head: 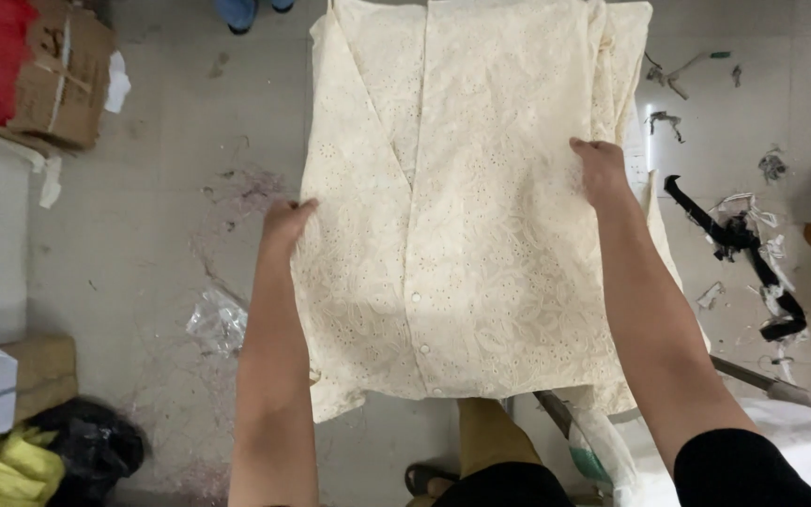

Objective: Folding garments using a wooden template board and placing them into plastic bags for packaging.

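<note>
Cream eyelet blouse (462,235) hides floor (143,235), crumpled plastic (218,321) beside.

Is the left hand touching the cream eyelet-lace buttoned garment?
Touching. Head view: left hand grips the cream eyelet-lace buttoned garment at its side edge, fingers curled onto fabric.

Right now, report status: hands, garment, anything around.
Left hand and right hand grip the cream eyelet blouse by its side edges, held up flat. Crumpled plastic wrapper on the floor below left.
</note>
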